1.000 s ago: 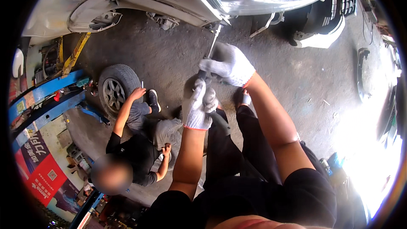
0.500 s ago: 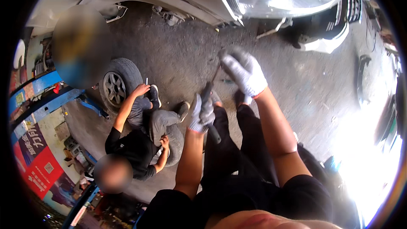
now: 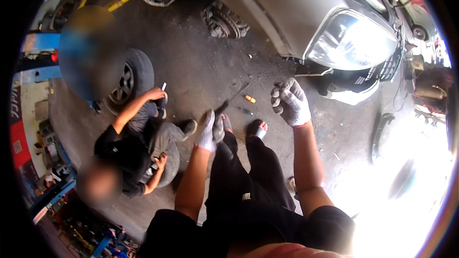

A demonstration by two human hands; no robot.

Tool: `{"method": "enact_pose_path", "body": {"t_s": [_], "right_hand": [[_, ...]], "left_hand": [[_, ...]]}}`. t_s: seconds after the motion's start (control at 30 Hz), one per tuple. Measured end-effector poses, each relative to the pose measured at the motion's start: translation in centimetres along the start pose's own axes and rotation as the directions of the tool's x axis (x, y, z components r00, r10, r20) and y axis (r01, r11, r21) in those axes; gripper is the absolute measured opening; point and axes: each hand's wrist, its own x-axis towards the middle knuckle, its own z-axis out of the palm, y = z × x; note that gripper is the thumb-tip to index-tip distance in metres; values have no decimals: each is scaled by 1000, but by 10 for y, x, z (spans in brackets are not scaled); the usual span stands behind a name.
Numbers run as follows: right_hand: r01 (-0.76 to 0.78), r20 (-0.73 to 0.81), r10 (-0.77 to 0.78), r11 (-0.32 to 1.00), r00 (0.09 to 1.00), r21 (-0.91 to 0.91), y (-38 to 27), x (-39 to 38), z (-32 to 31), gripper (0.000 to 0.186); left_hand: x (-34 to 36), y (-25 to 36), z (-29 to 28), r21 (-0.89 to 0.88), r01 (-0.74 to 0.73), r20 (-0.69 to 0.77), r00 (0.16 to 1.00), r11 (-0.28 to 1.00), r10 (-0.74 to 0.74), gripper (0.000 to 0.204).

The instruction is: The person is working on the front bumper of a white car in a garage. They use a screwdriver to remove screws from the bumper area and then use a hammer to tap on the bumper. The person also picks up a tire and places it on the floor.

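My left hand (image 3: 211,131), in a white-and-grey work glove, is wrapped round a long tool (image 3: 234,94) with a black handle and thin shaft. Its far end points up and to the right, and motion blurs it, so its exact kind is unclear. To the right and apart from it, my gloved right hand (image 3: 290,102) is raised with fingers curled in. Whatever those fingers may hold is hidden. On the floor between the hands lie a small orange-yellow object (image 3: 249,99) and a slim dark teal one (image 3: 245,111).
A silver car's headlight (image 3: 351,43) and fender (image 3: 282,5) loom ahead. A bare wheel hub (image 3: 227,23) shows under the arch. At left, a person (image 3: 126,148) in black sits low beside a loose wheel (image 3: 138,79). Another person, blurred out, is behind, near a blue lift arm (image 3: 40,74).
My right hand has moved away from the tool's tip, to the right. The tool stays in my left hand, which has shifted left. The view has swung, showing more of the car.
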Motion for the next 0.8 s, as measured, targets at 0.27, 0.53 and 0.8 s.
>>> {"method": "enact_pose_path", "body": {"t_s": [0.27,0.53,0.8], "right_hand": [[-209,348,59,886,936,413,90,31,-77,16],[-96,-245,-129,678,961,-729,128,77,-51,31],[322,462,-193,-491,866,-809,60,109,-1,33]], "left_hand": [[119,-40,-41,-227,-198,137,963,954,232,44],[120,-34,16,16,-280,72,958,960,278,27],[133,-24,62,-44,-677,256,703,734,664,15]]}}
